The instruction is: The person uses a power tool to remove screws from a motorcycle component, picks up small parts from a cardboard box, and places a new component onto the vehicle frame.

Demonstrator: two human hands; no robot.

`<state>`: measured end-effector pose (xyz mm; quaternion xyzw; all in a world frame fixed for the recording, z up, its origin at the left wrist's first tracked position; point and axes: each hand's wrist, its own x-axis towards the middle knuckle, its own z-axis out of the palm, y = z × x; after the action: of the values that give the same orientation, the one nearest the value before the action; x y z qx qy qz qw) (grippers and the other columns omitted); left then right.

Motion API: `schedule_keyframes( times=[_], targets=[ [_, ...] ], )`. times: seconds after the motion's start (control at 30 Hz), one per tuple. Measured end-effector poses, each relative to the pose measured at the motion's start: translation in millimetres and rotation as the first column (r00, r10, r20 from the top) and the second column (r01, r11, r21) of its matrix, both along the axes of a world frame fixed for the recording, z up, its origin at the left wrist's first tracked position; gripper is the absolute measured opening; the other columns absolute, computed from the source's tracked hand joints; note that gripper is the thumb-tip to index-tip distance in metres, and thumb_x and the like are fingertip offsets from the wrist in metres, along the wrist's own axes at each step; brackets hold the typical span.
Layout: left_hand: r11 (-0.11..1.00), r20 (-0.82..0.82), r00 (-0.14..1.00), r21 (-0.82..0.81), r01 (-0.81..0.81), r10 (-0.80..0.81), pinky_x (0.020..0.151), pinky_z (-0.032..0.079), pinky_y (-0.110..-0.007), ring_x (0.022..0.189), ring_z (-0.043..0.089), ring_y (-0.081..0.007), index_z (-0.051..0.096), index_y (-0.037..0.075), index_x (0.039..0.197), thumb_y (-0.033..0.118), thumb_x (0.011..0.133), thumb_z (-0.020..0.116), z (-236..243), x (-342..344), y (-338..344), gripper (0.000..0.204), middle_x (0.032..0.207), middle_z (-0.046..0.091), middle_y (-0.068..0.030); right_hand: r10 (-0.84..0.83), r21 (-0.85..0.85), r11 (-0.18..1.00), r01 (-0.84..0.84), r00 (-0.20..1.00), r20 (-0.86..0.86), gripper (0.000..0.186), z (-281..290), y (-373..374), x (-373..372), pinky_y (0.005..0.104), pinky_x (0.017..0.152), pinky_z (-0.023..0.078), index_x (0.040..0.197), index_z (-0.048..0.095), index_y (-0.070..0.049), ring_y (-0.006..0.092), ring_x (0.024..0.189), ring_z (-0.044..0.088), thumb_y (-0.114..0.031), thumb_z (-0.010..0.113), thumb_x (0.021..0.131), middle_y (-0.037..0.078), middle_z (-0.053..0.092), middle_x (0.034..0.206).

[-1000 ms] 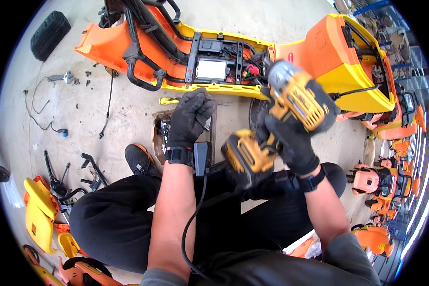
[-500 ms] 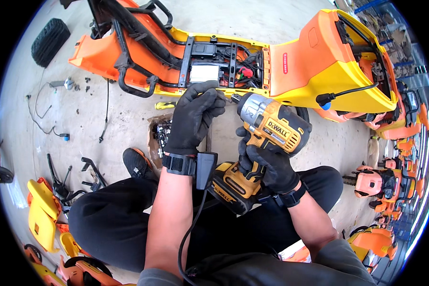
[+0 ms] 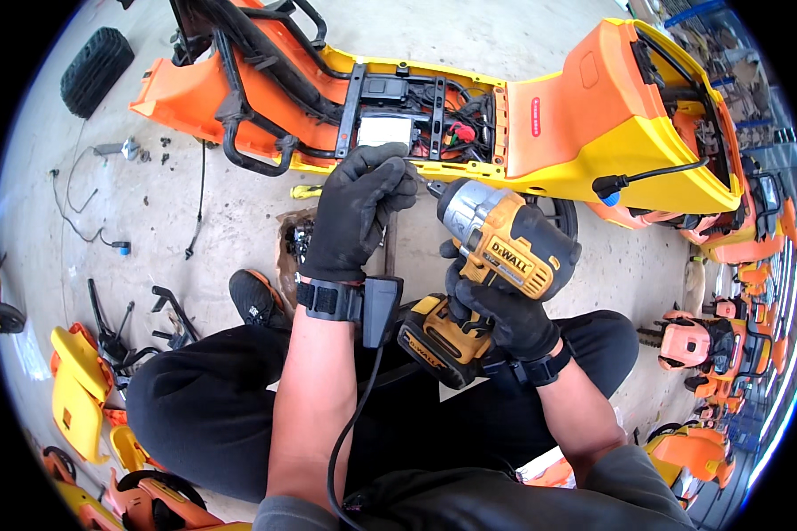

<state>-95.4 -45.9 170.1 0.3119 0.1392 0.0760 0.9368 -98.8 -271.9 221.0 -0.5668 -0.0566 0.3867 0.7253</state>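
My left hand (image 3: 356, 208), in a black glove, has its fingers curled together in a pinch just before the yellow and orange vehicle body (image 3: 549, 115). Whatever lies between those fingertips is hidden or too small to name. A yellow and black cordless impact wrench (image 3: 505, 243) is gripped at its handle by my gloved right hand (image 3: 509, 314). Its square drive tip points left, close to my left fingers but apart from them. Behind my left hand, the body's open middle bay shows a white box (image 3: 385, 132), black cables and a red connector (image 3: 462, 133).
A box of small metal parts (image 3: 299, 239) sits partly behind my left wrist. Nearby lies a yellow-handled tool (image 3: 306, 191). Black bent parts (image 3: 175, 317), yellow panels (image 3: 78, 394) and a tire (image 3: 97, 71) are on the floor leftward. More orange vehicles (image 3: 686, 341) line the right side.
My left hand has risen slightly toward the vehicle body. The wrench has tilted a little, its drive tip shifting slightly left and down. Both hands keep their grips.
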Motion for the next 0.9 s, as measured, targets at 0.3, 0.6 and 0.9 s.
schedule_keyframes(
  times=[0.3,0.6,0.9],
  targets=[
    [0.996,-0.012,1.0,0.093,0.012,-0.011,0.073,0.057,-0.024,0.082,0.067,-0.014,0.06,-0.001,0.117,0.008,0.096,0.059,-7,-2,3,0.023,0.096,0.068,-0.01,0.433,-0.513,0.856,0.06,0.456,0.778,0.039,-6,-8,7,0.0313,0.088,0.052,0.122,0.06,-0.005,0.0176,0.099,0.064,-0.008,0.072,0.085,0.006,0.064,0.111],
    [0.99,0.052,0.991,-0.06,0.13,-0.127,0.082,0.055,-0.028,0.095,0.066,-0.0174,0.057,-0.002,0.125,0.012,0.098,0.056,-29,3,-10,0.031,0.105,0.068,-0.0123,0.454,-0.487,0.871,0.067,0.274,0.848,0.042,-12,-2,-1,0.0405,0.095,0.049,0.119,0.063,-0.008,0.028,0.106,0.062,-0.013,0.075,0.08,0.009,0.065,0.113],
    [0.993,-0.007,1.0,-0.113,0.024,-0.025,0.08,0.058,-0.031,0.092,0.067,-0.0192,0.058,-0.002,0.122,0.007,0.097,0.057,-36,2,-13,0.026,0.103,0.068,-0.0131,0.285,-0.346,0.934,-0.091,0.775,0.565,0.058,-8,10,-15,0.0341,0.099,0.047,0.133,0.049,-0.003,0.0255,0.114,0.06,-0.005,0.073,0.081,0.014,0.06,0.126]
  ],
)
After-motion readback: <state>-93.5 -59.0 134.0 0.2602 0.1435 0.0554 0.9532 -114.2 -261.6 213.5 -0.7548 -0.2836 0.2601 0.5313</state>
